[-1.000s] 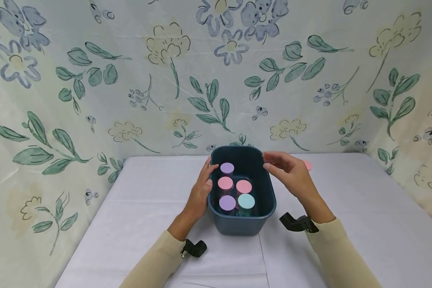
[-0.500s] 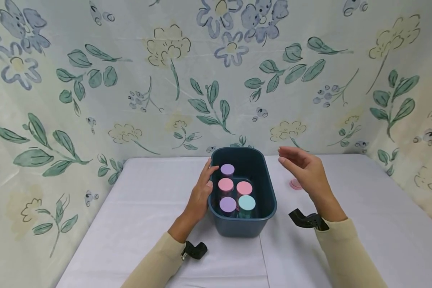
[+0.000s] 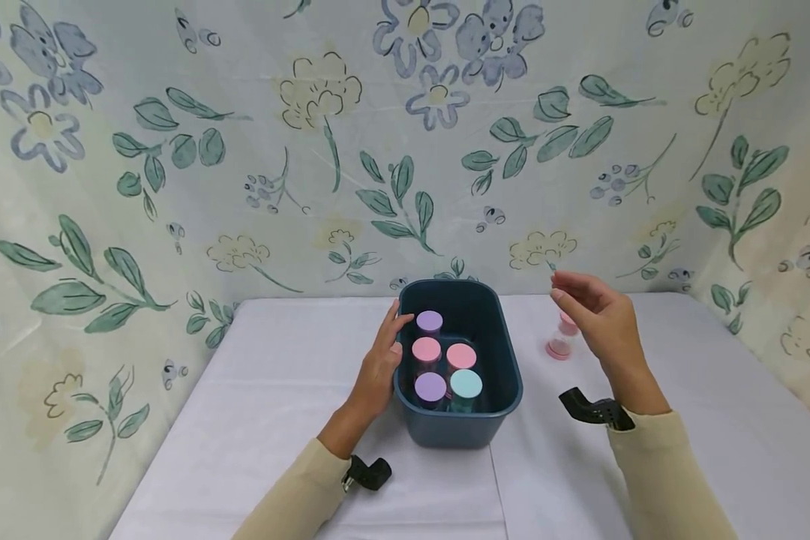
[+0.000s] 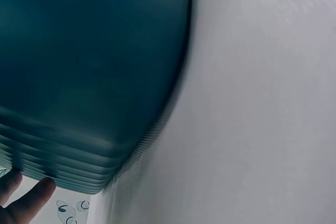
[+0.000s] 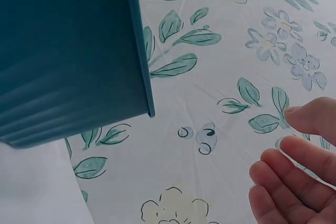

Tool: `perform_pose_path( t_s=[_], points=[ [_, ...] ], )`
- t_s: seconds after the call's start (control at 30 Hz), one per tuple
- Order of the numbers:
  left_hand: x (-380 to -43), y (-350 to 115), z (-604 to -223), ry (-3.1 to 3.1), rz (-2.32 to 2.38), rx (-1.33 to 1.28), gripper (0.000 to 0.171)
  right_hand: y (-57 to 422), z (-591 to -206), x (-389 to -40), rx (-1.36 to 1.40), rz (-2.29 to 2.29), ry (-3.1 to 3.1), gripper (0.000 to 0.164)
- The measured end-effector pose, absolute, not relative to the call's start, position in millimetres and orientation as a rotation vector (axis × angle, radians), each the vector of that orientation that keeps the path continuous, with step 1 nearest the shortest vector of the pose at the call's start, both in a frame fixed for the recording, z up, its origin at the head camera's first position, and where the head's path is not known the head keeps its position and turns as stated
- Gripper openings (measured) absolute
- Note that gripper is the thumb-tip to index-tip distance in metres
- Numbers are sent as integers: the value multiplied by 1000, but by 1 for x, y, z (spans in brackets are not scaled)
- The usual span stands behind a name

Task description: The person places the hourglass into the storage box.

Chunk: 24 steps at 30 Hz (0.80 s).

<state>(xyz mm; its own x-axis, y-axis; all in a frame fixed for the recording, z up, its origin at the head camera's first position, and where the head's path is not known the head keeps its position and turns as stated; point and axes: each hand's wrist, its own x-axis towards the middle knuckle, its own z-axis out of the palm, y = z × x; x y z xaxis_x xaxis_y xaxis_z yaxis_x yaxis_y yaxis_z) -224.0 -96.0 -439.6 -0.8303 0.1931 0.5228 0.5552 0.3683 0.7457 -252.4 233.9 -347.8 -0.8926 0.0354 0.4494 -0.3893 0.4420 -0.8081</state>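
Note:
A dark blue plastic bin [image 3: 445, 431] stands on the white-covered table. Inside it are several sand timers with coloured caps, among them a purple one [image 3: 430, 321], a pink one [image 3: 461, 356] and a light blue one [image 3: 466, 383]. My left hand [image 3: 376, 373] rests along the bin's left side, its fingers fairly straight and touching the wall and rim. To the right of the bin, my right hand [image 3: 597, 311] is raised with loosely bent fingers and holds nothing. Just beyond it, a pink sand timer [image 3: 561, 346] stands upright on the table, its top partly hidden by the hand.
White cloth [image 3: 297, 360] covers the table. A floral curtain [image 3: 243, 187] hangs behind the far edge and along both sides. Each wrist bears a black camera mount, one on the left [image 3: 370, 472] and one on the right [image 3: 590, 409].
My right hand has moved from the bin's right rim out to the right, bringing the standing pink sand timer into fuller view. The left hand and the bin stay in place.

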Motion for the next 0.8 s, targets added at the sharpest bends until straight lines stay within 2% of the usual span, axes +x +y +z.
perform_pose_path(
  t_s=[0.8],
  points=[
    [-222, -98, -441, -2299, -1424, -661, 50, 268, -364, -267, -16, 1461, -2301, 48]
  ],
)
